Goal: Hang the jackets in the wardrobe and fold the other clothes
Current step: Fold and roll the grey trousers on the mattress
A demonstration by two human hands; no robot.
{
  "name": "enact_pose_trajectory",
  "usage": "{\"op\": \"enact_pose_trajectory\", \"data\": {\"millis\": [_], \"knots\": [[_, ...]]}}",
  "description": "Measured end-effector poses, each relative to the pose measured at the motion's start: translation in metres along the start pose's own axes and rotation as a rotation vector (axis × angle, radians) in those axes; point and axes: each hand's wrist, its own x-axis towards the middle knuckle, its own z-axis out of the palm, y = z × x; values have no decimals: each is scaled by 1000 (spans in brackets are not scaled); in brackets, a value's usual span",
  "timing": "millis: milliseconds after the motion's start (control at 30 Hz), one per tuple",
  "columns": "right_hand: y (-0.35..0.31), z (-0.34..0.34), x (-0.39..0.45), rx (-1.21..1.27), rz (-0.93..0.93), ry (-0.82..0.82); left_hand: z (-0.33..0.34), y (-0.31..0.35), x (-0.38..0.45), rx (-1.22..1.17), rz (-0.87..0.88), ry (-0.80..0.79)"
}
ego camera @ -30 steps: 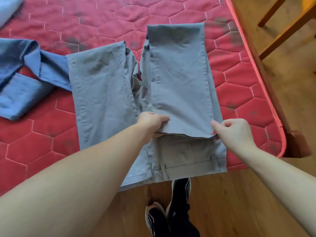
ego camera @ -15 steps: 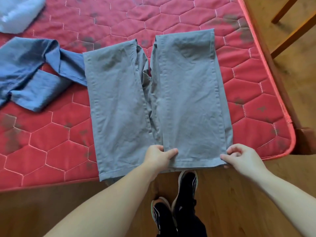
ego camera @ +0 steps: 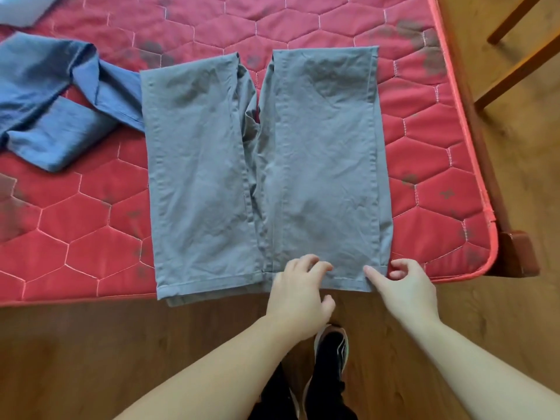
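The grey trousers (ego camera: 263, 174) lie folded on the mattress (ego camera: 424, 165), hems at its six o'clock edge; a careless tug could drag them off. Left hand (ego camera: 298, 294) rests loosely spread on the hem. Right hand (ego camera: 404, 286), at three o'clock of it, seems to touch the corner, gripping nothing.

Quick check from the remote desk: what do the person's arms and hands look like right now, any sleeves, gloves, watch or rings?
Both forearms are bare as far as the frame shows: no sleeves or cuffs in view. The left hand and right hand wear no gloves, and no watch, bracelet or ring shows on either wrist or on the fingers that are visible. Nails look short and unpainted.
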Motion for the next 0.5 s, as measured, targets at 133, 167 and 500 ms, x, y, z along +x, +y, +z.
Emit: {"op": "enact_pose_trajectory", "data": {"millis": [133,167,500], "knots": [[-5,-4,5,25,56,-138,2,12,14,-58,-192,-158],[-8,-7,6,47,54,-178,-1,15,18,-165,-256,-167],[-115,-9,-31,80,-435,-173,-96,41,50,-1145,-604,-204]]}}
